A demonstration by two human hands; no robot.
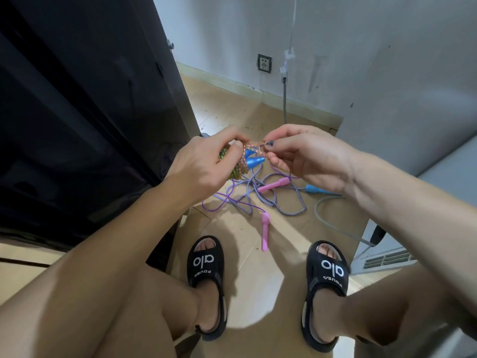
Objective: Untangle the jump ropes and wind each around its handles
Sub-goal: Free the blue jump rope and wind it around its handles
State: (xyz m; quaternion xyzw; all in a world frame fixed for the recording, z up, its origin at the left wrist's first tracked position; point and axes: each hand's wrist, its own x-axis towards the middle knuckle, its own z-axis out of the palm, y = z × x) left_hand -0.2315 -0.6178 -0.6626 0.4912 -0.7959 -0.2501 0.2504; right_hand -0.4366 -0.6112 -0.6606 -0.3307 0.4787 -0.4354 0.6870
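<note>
While the left hand (206, 161) curls tight around a wound bundle (241, 161), its thumb presses down on orange-and-green cord wrapped round two blue cone-tipped handles (254, 158), tips pointing right. Over comes the right hand (304, 156), fingers drawn in narrow, thumb and forefinger pinching the cord's loose end right beside the bundle's top edge; the other fingers fold loosely beneath. Both hands are held up above the tan floor (258, 280), between the knees. Down below lies the tangle: a blue-and-white striped rope (284, 202) looped through a thin purple rope (232, 200), one pink handle (273, 184) in the heap's middle, another pink handle (265, 235) lying near the black sandals (205, 270), and a light blue handle (316, 189) peeking out under the right wrist.
</note>
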